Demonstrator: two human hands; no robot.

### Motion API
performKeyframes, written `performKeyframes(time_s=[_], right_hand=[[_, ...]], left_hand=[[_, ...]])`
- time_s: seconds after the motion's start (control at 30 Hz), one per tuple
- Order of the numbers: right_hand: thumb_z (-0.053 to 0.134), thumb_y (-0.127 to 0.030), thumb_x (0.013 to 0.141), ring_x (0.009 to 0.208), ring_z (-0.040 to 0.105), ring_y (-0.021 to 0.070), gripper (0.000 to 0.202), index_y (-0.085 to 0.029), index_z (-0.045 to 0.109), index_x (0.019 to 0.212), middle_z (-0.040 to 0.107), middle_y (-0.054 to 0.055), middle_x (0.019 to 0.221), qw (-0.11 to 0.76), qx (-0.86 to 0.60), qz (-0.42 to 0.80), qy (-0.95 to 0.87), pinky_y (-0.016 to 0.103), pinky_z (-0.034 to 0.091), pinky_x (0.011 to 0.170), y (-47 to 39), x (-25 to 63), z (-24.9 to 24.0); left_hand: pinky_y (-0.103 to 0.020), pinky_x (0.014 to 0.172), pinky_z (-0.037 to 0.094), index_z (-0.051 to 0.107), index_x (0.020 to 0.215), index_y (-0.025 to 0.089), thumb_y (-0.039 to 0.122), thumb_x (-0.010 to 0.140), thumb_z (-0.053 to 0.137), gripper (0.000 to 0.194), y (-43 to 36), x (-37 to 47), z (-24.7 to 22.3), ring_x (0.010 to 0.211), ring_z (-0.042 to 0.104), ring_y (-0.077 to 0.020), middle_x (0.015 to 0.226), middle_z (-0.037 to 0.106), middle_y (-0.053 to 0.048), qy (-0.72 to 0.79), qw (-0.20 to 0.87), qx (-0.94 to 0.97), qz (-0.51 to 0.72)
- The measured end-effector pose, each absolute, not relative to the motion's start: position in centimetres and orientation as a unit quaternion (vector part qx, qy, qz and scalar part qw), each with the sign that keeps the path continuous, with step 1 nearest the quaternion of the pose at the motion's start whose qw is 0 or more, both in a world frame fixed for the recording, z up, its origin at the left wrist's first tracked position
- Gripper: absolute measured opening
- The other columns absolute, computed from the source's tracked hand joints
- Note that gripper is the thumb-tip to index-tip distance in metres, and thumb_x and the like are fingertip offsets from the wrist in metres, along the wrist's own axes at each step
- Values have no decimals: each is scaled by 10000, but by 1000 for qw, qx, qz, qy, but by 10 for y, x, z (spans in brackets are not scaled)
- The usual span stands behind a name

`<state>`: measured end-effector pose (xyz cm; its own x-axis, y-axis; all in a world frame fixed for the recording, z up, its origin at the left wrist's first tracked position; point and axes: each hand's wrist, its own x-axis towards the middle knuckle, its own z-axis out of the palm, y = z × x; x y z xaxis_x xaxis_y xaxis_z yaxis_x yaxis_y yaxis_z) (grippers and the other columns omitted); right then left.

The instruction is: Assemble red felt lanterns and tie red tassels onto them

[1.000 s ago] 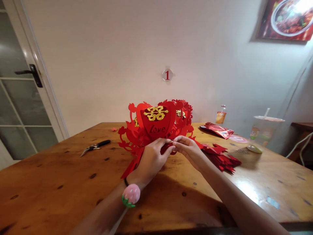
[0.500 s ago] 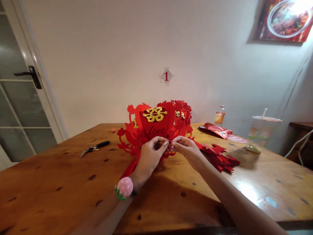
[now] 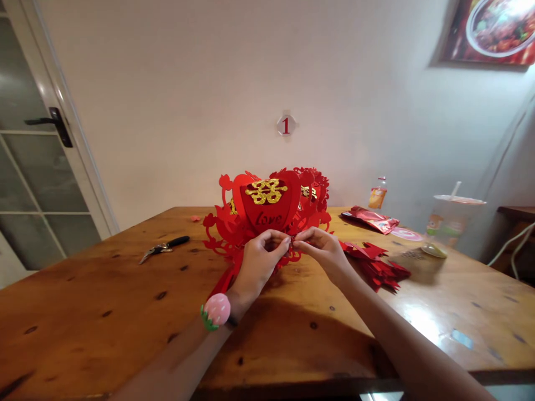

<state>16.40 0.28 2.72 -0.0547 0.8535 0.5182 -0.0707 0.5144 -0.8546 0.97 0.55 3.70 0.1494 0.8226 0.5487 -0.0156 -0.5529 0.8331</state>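
Note:
A red cut-out lantern (image 3: 268, 209) with a gold double-happiness sign and the word "Love" rests on the wooden table in front of me. At its lower front edge, my left hand (image 3: 264, 253) pinches with thumb and fingertips. My right hand (image 3: 321, 248) makes a similar pinch just beside it, the fingertips almost meeting. A small red bit of the lantern shows between them, too small to make out fully. A pink strawberry ornament (image 3: 217, 309) sits on my left wrist.
On the table (image 3: 104, 334) lie pliers (image 3: 164, 247) at left and folded red pieces (image 3: 378, 264) at right. Behind those are a red packet (image 3: 370, 219), an orange-labelled bottle (image 3: 378, 194) and a clear cup with a straw (image 3: 453, 223). The wall stands close behind.
The view has shifted slightly. Both hands stay at the same spot on the lantern, still pinching, with only slight finger movement.

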Motion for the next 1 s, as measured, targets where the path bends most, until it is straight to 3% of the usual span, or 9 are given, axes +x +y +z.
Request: performKeyframes(time_s=[0.13,0.37,0.63,0.77,1.0], right_hand=[[731,-341,642,718,587,152,181,-206,642,723,647,22,765,623,-323,329,-632,294,470,694,2,164,26],[695,-353,687,674,573,118,187,-199,605,742,609,-17,724,633,-287,453,-558,295,494,700,0,157,25],[693,-339,693,683,579,110,180,-198,596,748,603,-18,737,654,-291,431,-549,279,495,697,-4,153,27],[713,-314,673,732,577,118,188,-199,609,778,614,-12,764,639,-298,407,-581,270,472,712,-5,153,27],[715,-315,669,760,602,128,204,-177,672,813,660,15,830,576,-290,525,-555,295,488,762,1,157,26]], left_hand=[[-225,653,493,634,752,163,299,725,626,139,4,9,37,687,611,-127,730,663,-5,291,350,682,572],[-203,618,455,634,712,161,280,714,635,120,6,8,34,635,583,-110,678,651,12,311,320,689,572],[-211,666,454,624,693,173,262,710,625,90,2,10,32,684,617,-128,703,671,21,320,254,712,571],[-213,652,458,633,715,174,215,693,621,48,1,9,33,689,623,-137,710,677,20,334,243,713,567],[-227,703,479,640,763,180,170,712,587,74,-1,10,33,704,631,-132,762,686,12,355,175,735,551]])
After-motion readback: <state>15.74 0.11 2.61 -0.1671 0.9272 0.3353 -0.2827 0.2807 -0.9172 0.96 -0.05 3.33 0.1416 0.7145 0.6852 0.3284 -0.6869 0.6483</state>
